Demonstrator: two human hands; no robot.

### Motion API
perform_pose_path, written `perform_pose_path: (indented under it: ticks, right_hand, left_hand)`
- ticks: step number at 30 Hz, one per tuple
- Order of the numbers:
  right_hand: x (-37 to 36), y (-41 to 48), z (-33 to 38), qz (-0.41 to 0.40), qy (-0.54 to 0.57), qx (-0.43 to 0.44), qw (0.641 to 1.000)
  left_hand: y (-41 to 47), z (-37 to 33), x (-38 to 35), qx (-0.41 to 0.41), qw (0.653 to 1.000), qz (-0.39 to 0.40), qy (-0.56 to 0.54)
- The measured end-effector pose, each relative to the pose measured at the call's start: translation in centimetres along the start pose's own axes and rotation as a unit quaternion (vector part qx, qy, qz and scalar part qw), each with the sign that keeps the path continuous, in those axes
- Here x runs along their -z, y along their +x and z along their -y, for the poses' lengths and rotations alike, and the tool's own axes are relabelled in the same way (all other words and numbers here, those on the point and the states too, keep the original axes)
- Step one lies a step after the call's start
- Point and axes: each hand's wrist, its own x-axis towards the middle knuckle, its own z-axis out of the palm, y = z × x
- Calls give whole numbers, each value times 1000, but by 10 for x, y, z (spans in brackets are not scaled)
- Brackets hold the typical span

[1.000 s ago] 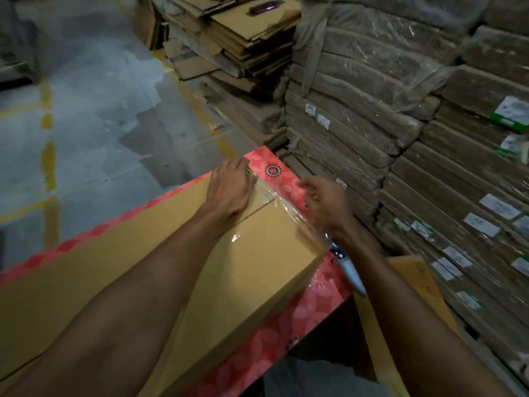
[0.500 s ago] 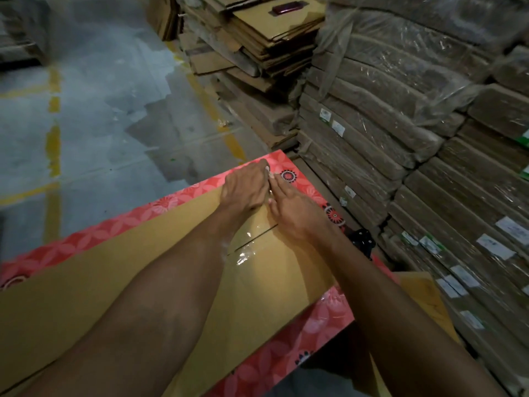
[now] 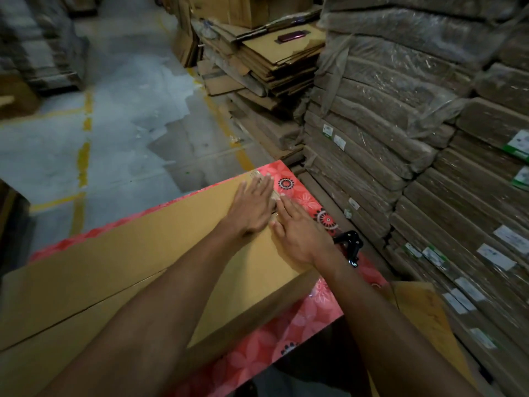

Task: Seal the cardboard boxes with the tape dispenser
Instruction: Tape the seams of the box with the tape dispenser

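A long brown cardboard box (image 3: 148,253) lies on a table with a red flowered cloth (image 3: 309,316). My left hand (image 3: 252,206) and my right hand (image 3: 300,233) lie flat side by side on the box's far right end, fingers straight, pressing on the top where clear tape (image 3: 259,177) crosses the seam. The black tape dispenser (image 3: 350,245) sits on the cloth just right of my right wrist, untouched.
Tall stacks of wrapped flat cardboard (image 3: 415,167) rise close on the right. Loose flattened boxes (image 3: 272,61) are piled behind the table. A grey concrete floor with yellow lines (image 3: 83,156) lies to the left. A brown carton (image 3: 429,316) stands below the table's right corner.
My right hand came from the box's right end onto its top beside my left hand. Both hands now lie flat with straight fingers, smoothing the tape.
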Motion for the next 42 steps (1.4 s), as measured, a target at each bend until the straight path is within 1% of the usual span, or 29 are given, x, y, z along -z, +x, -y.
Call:
perform_pose_path:
  ticks: [3, 7, 11, 14, 17, 20, 24, 26, 28, 31, 35, 38, 42]
  right_hand:
    - [1, 6, -7, 11, 27, 15, 999]
    - [1, 5, -15, 21, 47, 28, 998]
    - [2, -30, -24, 4, 39, 38, 999]
    - [-5, -52, -28, -38, 22, 38, 998]
    - [-7, -53, -24, -63, 9, 19, 998]
    - [-9, -51, -28, -68, 16, 30, 997]
    - [-10, -57, -31, -75, 20, 53, 996]
    - [-17, -73, -33, -94, 22, 46, 994]
    - [-31, -98, -33, -123, 85, 11, 989]
    - [-56, -129, -19, -142, 206, -51, 967]
    - [-77, -131, 14, -173, 329, -104, 922]
    - [-84, -125, 27, -191, 364, -143, 900]
    - [-86, -119, 28, -180, 368, -161, 898]
  left_hand:
    - [-25, -13, -4, 5, 1000, -18, -22]
    - [-21, -14, -2, 37, 999, -1, -24]
    - [-22, -15, -1, 47, 998, 11, -43]
    - [-22, -25, 3, 63, 997, 19, -33]
    - [-34, -49, 0, 29, 999, 23, -13]
    - [-53, -65, -10, -12, 1000, 3, -1]
    - [-57, -64, -13, -2, 1000, -7, -19]
    - [-55, -63, -14, 3, 1000, -5, -22]
    - [-54, -63, -15, 3, 999, -1, -36]
    - [-56, -65, -14, 12, 999, -1, -38]
    - [-61, -75, -13, 48, 998, -3, -35]
    - [-72, -80, -14, 71, 997, -19, -38]
    - [-101, -71, -15, 68, 996, -19, -46]
